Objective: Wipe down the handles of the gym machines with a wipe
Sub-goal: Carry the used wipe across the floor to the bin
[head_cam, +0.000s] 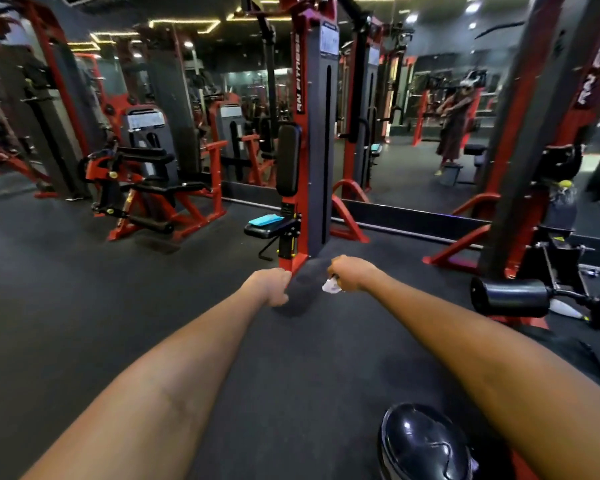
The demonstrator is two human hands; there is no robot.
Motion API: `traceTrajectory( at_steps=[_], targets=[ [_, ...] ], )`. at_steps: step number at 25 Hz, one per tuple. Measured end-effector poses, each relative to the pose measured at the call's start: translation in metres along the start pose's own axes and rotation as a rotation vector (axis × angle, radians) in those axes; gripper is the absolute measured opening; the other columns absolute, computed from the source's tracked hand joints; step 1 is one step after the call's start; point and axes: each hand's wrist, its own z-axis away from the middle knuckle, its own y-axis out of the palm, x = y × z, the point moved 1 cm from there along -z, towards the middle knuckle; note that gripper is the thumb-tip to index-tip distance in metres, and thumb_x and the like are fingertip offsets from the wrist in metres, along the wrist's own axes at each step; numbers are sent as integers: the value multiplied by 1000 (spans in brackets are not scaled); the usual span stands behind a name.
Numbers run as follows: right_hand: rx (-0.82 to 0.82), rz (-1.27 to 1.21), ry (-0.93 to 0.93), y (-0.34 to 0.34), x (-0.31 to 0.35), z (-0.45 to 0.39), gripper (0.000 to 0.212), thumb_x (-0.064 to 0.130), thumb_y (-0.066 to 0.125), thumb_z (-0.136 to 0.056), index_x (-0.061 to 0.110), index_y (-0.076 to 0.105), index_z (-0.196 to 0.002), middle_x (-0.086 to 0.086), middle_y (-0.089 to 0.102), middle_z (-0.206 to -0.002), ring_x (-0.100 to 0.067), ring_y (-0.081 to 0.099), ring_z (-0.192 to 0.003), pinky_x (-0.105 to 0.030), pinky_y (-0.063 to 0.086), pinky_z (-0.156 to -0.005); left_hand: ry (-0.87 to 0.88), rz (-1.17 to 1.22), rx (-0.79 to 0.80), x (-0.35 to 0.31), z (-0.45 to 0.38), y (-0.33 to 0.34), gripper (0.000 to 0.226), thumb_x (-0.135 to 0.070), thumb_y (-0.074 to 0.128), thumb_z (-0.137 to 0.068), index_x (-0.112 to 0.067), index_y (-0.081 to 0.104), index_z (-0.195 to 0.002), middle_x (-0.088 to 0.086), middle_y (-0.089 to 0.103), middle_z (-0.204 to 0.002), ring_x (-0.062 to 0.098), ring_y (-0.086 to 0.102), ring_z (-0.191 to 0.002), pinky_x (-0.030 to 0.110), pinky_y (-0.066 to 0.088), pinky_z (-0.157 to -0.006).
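Holding both arms out over the dark floor (84,289), I clutch a crumpled white wipe (331,285) in my right hand (352,273), fingers curled round it. My left hand (271,285) is curled too; what it grips, if anything, I cannot tell, as a dark blurred shape lies between the hands. Both hands lie just short of the red machine column (317,140), below its small seat (265,230). Risk, as I judge it: the loosely bunched wipe could slip out or wipe poorly.
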Motion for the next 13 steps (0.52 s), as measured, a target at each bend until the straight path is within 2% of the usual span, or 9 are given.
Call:
traceTrajectory(
  at_steps=[3,5,8,13],
  targets=[
    [3,13,100,-1,-54,-49,24,18,55,-84,5,65,-101,-14,59,-105,-33,59,-98,-41,51,-80,57,62,-32,7,-84,-13,36,-25,53,-88,-6,51,-119,14,54,-127,31,52,-120,37,44,-95],
    [14,26,128,0,-76,-62,21,19,56,-83,4,65,-96,-14,58,-103,-33,59,-95,-38,50,-76,106,83,-19,4,-125,-18,35,-20,53,-87,-4,52,-118,16,54,-127,31,51,-119,35,42,-94],
    [62,116,181,16,-118,-78,18,13,56,-82,6,65,-96,-10,56,-105,-31,58,-96,-36,46,-72,215,64,-23,-8,-194,-21,42,-20,53,-89,-3,46,-127,16,48,-135,30,46,-125,35,38,-100],
    [46,80,425,30,-195,-95,16,15,57,-85,5,64,-96,-11,56,-107,-31,58,-99,-35,43,-71,397,-57,26,-40,-308,-25,47,-22,50,-90,-6,42,-134,13,45,-139,29,43,-128,39,39,-102]
  ],
)
